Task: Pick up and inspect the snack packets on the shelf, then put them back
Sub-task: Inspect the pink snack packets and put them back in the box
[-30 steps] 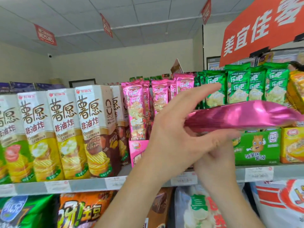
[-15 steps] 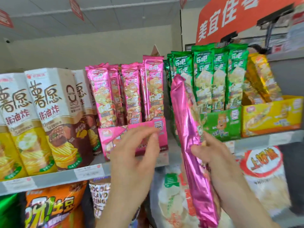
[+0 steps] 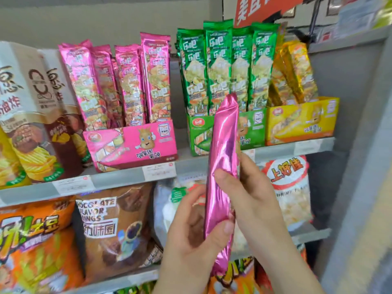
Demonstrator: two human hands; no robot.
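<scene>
A long pink foil snack packet (image 3: 222, 158) stands upright in front of the shelf, its plain shiny side toward me. My right hand (image 3: 250, 200) grips its middle from the right, fingertips curled onto the foil. My left hand (image 3: 191, 232) holds its lower part from the left, thumb pressed across the front. Several matching pink packets (image 3: 118, 85) stand in a pink display box (image 3: 135, 145) on the upper shelf to the left. Green packets (image 3: 224, 66) in a green box (image 3: 199, 136) stand right behind the held packet.
Yellow packets in a yellow box (image 3: 303, 122) sit at the shelf's right end by a grey upright (image 3: 364, 145). Tall chip cartons (image 3: 38, 115) stand at left. The grey shelf edge (image 3: 118, 179) carries price tags. Large snack bags (image 3: 110, 230) fill the shelf below.
The packet swung from lying level to standing upright. My left hand let go, dropped, then took hold of its lower part again. The view tilted down and to the right.
</scene>
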